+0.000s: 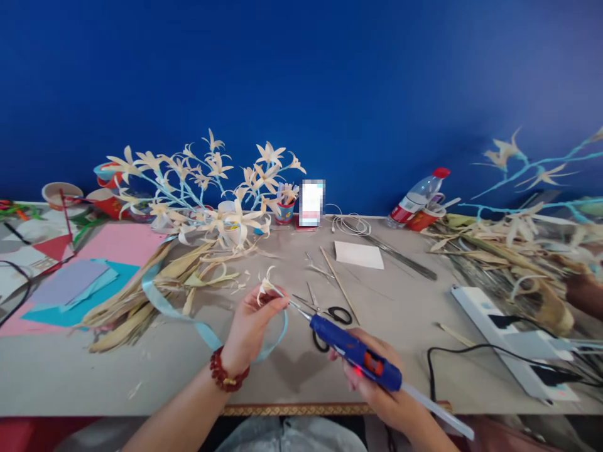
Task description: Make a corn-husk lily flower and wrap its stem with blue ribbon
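Between the fingertips of my left hand (254,323) is the stem of a small cream husk flower (266,285), its petals pointing up and away. A light blue ribbon (164,304) trails past that hand, looping to both sides of the wrist. My right hand (377,383) is wrapped round a blue hot glue gun (355,355) with a lit red light and a glue stick (438,411) out of its back end. The gun's nozzle points at the flower's stem, close to my left fingertips; whether they touch I cannot tell. Black-handled scissors (339,315) lie behind the gun, partly hidden.
Husk flowers on blue stems (221,207) stand at the back left. Dried husks (136,301) and coloured paper (85,282) lie left. A power strip (499,345), black cable, bottle (417,199) and wooden stick (340,285) are right of centre. Another person's hand (584,295) is far right.
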`<action>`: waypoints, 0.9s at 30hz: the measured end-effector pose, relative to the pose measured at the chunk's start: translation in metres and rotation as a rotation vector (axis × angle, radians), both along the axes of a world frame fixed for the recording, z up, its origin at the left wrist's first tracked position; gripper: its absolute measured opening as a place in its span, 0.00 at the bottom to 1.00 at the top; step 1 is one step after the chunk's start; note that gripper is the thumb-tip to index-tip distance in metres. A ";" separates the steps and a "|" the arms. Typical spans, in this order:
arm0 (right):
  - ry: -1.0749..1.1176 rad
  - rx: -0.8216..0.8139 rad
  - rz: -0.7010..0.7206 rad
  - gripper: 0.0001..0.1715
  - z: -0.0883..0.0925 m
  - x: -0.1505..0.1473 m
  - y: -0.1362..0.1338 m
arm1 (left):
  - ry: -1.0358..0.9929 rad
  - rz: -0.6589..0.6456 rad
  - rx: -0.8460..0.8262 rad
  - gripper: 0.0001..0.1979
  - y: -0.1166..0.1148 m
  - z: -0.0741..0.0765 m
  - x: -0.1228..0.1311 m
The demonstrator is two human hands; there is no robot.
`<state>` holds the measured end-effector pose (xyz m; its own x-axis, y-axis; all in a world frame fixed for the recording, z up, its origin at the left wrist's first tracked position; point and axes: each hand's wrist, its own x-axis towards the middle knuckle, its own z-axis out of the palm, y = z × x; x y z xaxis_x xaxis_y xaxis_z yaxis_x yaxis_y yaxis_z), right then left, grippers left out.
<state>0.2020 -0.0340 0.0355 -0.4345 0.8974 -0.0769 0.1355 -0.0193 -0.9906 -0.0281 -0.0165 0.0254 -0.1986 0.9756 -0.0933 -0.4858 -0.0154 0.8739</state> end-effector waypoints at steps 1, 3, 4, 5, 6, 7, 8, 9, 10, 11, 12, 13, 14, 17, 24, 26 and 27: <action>-0.054 0.083 0.005 0.08 0.000 -0.001 0.001 | 0.005 -0.001 0.001 0.04 0.000 0.000 0.000; -0.183 0.274 0.010 0.07 -0.002 -0.002 0.002 | 0.019 -0.003 0.002 0.04 -0.001 0.000 0.000; -0.225 0.336 0.007 0.07 -0.002 -0.003 0.002 | 0.028 -0.004 0.002 0.04 -0.001 0.000 0.000; -0.255 0.380 0.004 0.08 -0.004 -0.004 0.003 | 0.036 -0.004 0.002 0.04 -0.001 0.000 0.000; -0.275 0.412 0.001 0.09 -0.005 -0.004 0.003 | 0.042 -0.004 0.002 0.04 -0.001 0.000 0.000; -0.287 0.439 0.000 0.09 -0.006 -0.005 0.003 | 0.045 -0.006 0.002 0.04 -0.001 0.000 0.000; -0.294 0.466 0.002 0.10 -0.008 -0.005 0.003 | 0.044 -0.008 0.002 0.03 -0.001 0.000 -0.001; -0.299 0.491 0.005 0.10 -0.009 -0.006 0.002 | 0.042 -0.009 0.000 0.03 -0.001 -0.001 -0.001; -0.309 0.512 0.008 0.09 -0.009 -0.007 0.002 | 0.039 -0.012 -0.002 0.03 -0.001 -0.001 -0.001; -0.320 0.533 0.011 0.09 -0.010 -0.007 0.002 | 0.036 -0.014 -0.003 0.03 -0.002 -0.001 -0.001; -0.334 0.555 0.012 0.08 -0.010 -0.008 0.002 | 0.033 -0.017 -0.004 0.03 -0.002 -0.002 -0.001; -0.351 0.578 0.012 0.09 -0.010 -0.008 0.002 | 0.032 -0.018 -0.004 0.03 -0.002 -0.003 -0.001; -0.366 0.604 0.006 0.09 -0.009 -0.008 0.002 | 0.030 -0.021 -0.002 0.03 -0.002 -0.003 -0.001; -0.400 0.676 -0.010 0.10 -0.009 -0.008 0.003 | 0.025 -0.030 -0.001 0.03 -0.002 -0.005 -0.002; -0.407 0.746 -0.013 0.09 -0.009 -0.008 0.005 | 0.024 -0.045 0.000 0.03 -0.001 -0.004 -0.001; -0.409 0.768 -0.020 0.07 -0.009 -0.009 0.006 | 0.020 -0.045 0.002 0.03 -0.001 -0.003 -0.001; -0.409 0.782 -0.020 0.07 -0.008 -0.009 0.006 | 0.017 -0.045 0.002 0.03 -0.001 -0.003 -0.001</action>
<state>0.1928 -0.0282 0.0270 -0.4906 0.7657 0.4160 0.4896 0.6372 -0.5952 -0.0288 -0.0179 0.0229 -0.1559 0.9838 -0.0885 -0.4713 0.0046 0.8819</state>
